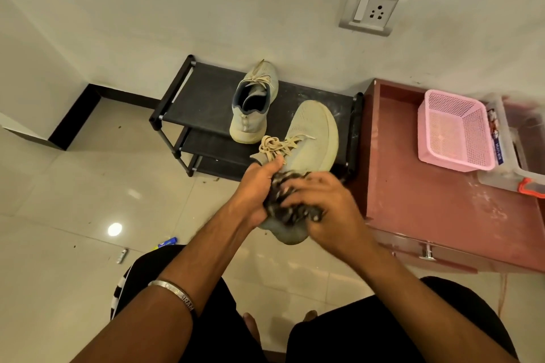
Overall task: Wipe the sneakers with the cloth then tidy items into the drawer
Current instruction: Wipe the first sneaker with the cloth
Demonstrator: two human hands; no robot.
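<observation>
A pale sneaker [309,132] is being held up in front of the rack [206,97], toe pointing away, with its laces [277,144] hanging loose. It is being gripped near the collar by the left hand [259,183], fingers curled round the upper. A dark patterned cloth [283,200] is being pressed against the heel side of the sneaker by the right hand [321,200], fingers bent over the cloth; this hand is blurred. The two hands are being kept close together, both on the held sneaker.

The second sneaker [253,103] is being left upright on the top shelf of the rack, its opening facing the camera.

To the right, an open drawer [427,200] is being shown just beside the rack. A pink basket [454,130] and a clear box [525,150] are being kept inside it, touching each other. A bangle [174,292] is being worn on the left forearm.
</observation>
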